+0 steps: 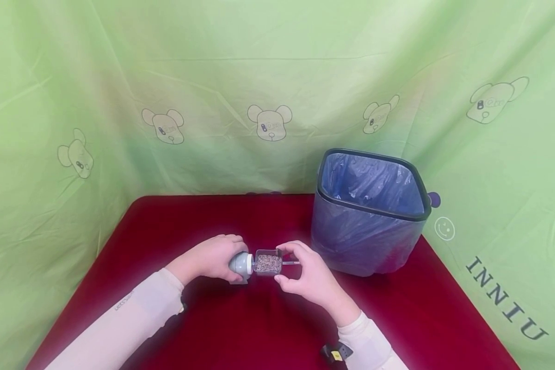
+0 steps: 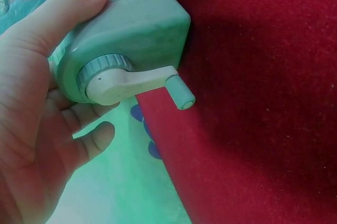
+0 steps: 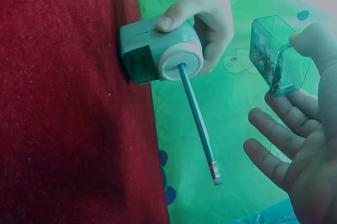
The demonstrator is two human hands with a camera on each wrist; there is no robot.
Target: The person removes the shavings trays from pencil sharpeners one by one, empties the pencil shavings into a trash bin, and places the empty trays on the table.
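Observation:
My left hand (image 1: 217,257) grips a grey crank pencil sharpener (image 1: 242,263) over the red table, thumb on its top. In the left wrist view, its white crank (image 2: 145,80) points away from the palm. A pencil (image 3: 196,113) sticks out of the sharpener's round front, eraser end outward, and a dark opening (image 3: 142,65) shows in the body beside it. Between thumb and fingers my right hand (image 1: 312,277) pinches a small clear shavings drawer (image 1: 268,263), apart from the sharpener. Brown pencil shavings (image 3: 261,58) lie inside the drawer.
A bin (image 1: 374,208) with a dark rim and a bluish bag lining stands at the table's right rear, beyond my right hand. Red cloth covers the table (image 1: 203,324). Green curtains (image 1: 268,169) printed with bear heads hang behind and at both sides.

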